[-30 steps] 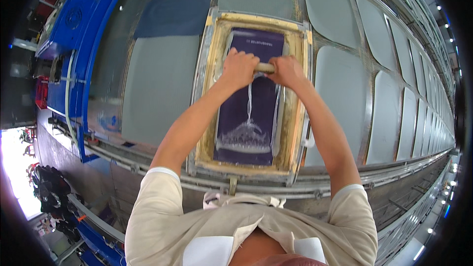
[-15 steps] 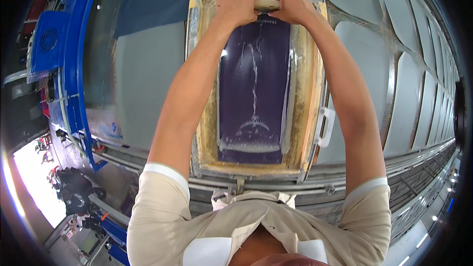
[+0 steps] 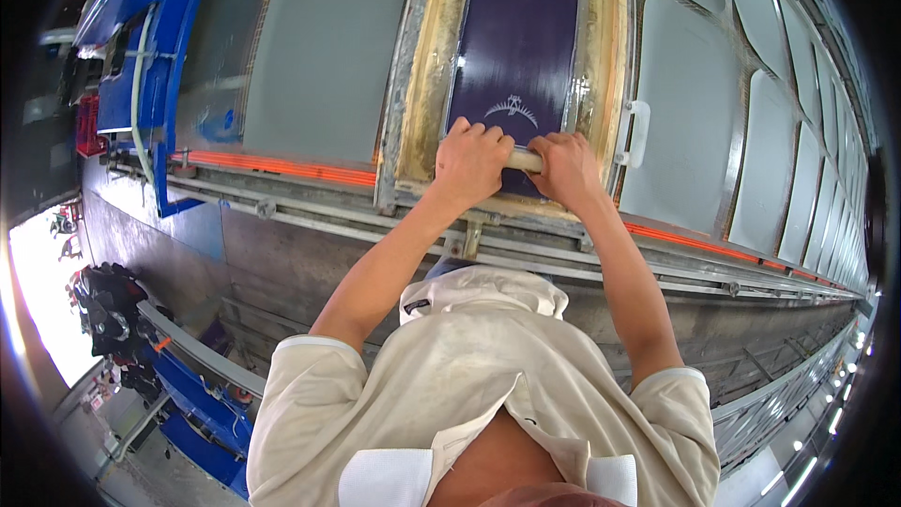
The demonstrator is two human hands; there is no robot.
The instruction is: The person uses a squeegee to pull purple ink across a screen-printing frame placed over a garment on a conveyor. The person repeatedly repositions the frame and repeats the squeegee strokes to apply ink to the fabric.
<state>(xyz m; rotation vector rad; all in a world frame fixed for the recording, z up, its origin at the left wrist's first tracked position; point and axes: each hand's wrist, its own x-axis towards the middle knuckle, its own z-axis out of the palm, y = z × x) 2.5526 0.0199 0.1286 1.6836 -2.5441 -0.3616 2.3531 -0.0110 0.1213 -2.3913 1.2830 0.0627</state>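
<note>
A squeegee's pale bar handle lies across the near end of a printing screen. My left hand is closed around its left end. My right hand grips the right end, and a short stretch of the bar shows between them. The squeegee's blade is mostly hidden beneath my hands. Beyond them stretches the screen's dark purple mesh, with small pale lettering at its far end and a pale arched design just ahead of my hands. A yellowed, stained screen frame surrounds the mesh.
A white grab handle sticks out from the frame's right side. Grey flat panels lie to the left and right. Metal rails with an orange strip run along the table's near edge. Blue machinery stands at left.
Both hands have drawn the squeegee from the screen's far end to its near end. The whitish streaks along the mesh no longer show. My arms are more bent, and the view has shifted.
</note>
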